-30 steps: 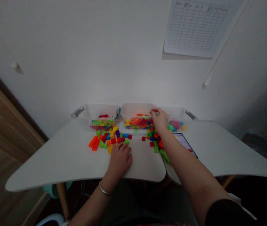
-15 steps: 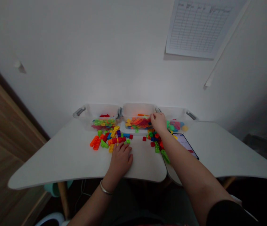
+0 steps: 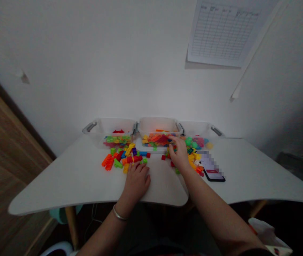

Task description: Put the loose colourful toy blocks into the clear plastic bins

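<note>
My left hand [image 3: 137, 180] lies on the white table, fingers stretched out and slightly apart, its tips by a joined red-and-orange block piece [image 3: 132, 160]. Around it is a loose pile of toy building blocks, with orange blocks [image 3: 108, 161], a green block [image 3: 118, 163] and a yellow block [image 3: 130, 149]. My right hand [image 3: 179, 153] hovers over a second pile, its thumb and fingers apart and nothing visible between them. Its fingertips are near the front of the middle clear bin [image 3: 158, 124]. The hand hides much of that pile; yellow blocks [image 3: 192, 160] show to its right.
A left clear bin [image 3: 116, 124] and a right clear bin [image 3: 196, 127] flank the middle one, all holding coloured pieces. A phone [image 3: 212, 169] lies right of my right hand. A printed sheet [image 3: 220, 33] hangs on the wall. The table's rounded front edge [image 3: 164, 203] is close to me.
My right hand has drawn back from the middle bin's right side, down and toward me, and its fingers have spread. More of the yellow blocks and phone show. My left hand stays put.
</note>
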`<state>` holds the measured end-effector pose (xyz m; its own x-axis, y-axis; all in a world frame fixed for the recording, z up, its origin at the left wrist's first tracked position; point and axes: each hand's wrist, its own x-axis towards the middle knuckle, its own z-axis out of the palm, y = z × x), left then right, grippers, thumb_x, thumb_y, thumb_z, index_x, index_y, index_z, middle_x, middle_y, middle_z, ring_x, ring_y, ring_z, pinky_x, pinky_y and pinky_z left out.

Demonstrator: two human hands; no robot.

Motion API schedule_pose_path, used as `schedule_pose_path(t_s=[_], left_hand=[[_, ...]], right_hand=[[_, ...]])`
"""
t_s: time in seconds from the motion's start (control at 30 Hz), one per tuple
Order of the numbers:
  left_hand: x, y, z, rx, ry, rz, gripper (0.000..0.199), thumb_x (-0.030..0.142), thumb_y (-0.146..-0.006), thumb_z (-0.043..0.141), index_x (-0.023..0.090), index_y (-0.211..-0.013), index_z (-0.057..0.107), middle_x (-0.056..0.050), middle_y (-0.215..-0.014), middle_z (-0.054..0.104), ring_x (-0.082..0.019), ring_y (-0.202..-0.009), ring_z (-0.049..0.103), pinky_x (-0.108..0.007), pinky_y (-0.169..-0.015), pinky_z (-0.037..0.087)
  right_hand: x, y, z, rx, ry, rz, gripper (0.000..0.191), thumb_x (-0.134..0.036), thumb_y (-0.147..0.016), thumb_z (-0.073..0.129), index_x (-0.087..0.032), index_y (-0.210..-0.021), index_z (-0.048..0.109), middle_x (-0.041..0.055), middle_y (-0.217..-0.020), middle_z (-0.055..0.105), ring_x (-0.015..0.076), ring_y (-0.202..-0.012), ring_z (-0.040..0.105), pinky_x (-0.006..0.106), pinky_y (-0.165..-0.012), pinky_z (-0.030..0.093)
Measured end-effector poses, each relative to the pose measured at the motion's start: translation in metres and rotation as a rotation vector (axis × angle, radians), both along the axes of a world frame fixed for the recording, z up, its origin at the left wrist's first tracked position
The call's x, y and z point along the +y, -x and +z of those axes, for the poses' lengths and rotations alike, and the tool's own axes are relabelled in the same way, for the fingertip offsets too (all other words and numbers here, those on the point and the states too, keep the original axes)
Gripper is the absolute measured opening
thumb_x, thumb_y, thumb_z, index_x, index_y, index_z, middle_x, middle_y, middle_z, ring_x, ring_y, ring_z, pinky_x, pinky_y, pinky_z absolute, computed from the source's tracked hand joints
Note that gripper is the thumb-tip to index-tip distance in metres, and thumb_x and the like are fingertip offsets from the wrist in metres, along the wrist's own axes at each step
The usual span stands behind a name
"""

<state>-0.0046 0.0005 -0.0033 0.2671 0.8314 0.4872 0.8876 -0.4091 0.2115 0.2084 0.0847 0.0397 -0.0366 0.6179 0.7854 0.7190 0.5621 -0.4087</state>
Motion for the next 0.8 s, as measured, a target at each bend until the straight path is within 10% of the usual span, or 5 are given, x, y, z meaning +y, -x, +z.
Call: schedule_pose_path(t_s=[0.23,0.8], left_hand=[[0.0,-0.001,0.0,0.023,0.0,0.007,0.027,0.022,-0.084,0.055,0.02,-0.107,0.068,-0.009,-0.121,0.068,-0.033,-0.122,0.051,-0.057,-0.11,0.034],[0.0,-0.001,0.0,0.025,-0.001,0.006,0.027,0.023,-0.083,0.054,0.02,-0.105,0.069,-0.01,-0.12,0.068,-0.033,-0.122,0.051,-0.056,-0.11,0.034]], right_hand=[[-0.031,0.019,-0.047,-0.389,0.249,-0.072,0.039,-0.014,-0.081,0.056,-0.016,-0.12,0.065,0.0117,-0.129,0.063,0.0296,-0.123,0.051,0.049,-0.109,0.036],[-0.031,0.021,-0.052,-0.51,0.245,0.034,0.035,-0.007,-0.087,0.05,-0.016,-0.116,0.067,0.0085,-0.114,0.071,0.0238,-0.108,0.06,0.043,-0.109,0.037]])
